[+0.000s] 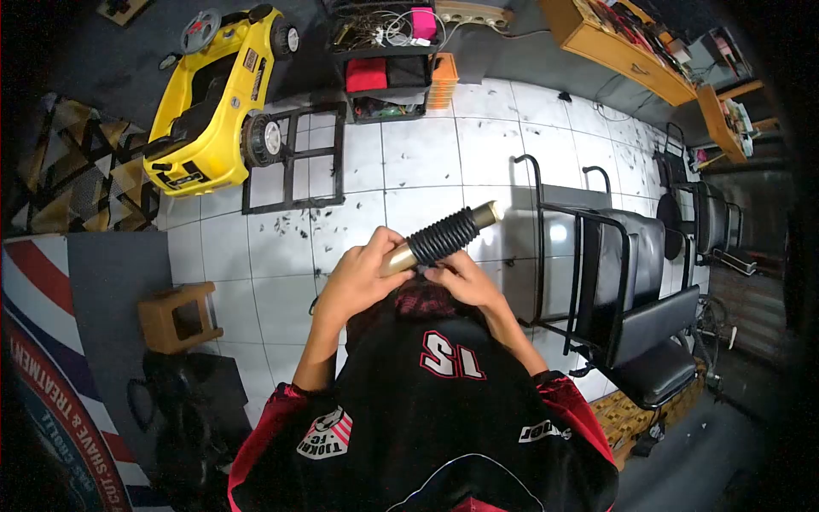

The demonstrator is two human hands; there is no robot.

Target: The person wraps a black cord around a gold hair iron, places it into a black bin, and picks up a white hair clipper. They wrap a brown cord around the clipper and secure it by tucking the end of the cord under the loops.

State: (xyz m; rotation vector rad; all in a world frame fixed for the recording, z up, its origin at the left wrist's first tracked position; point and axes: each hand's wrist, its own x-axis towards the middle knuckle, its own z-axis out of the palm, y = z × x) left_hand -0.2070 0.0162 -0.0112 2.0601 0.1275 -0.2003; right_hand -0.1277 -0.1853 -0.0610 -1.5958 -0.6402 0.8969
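Note:
A gold-coloured tube with a black ribbed sleeve (pixel 444 236) is held up in front of my chest, tilted with its far end to the upper right. That end looks pale and bright. My left hand (pixel 363 277) is closed around the tube's lower gold end. Below the ribbed part, my right hand (pixel 465 280) has its fingers bent against the underside; its fingertips are partly hidden, and a small dark bit shows between the two hands. The black shirt (pixel 409 401) with red sleeves lies beneath my forearms.
Dark tufts like cut hair lie on the white tiles (pixel 418 158). Black padded chairs (pixel 631 273) stand at right. At left are a yellow toy car (pixel 213 102), a black metal frame (pixel 294 203) and a brown stool (pixel 177 317). A black shelf (pixel 384 64) stands at the back.

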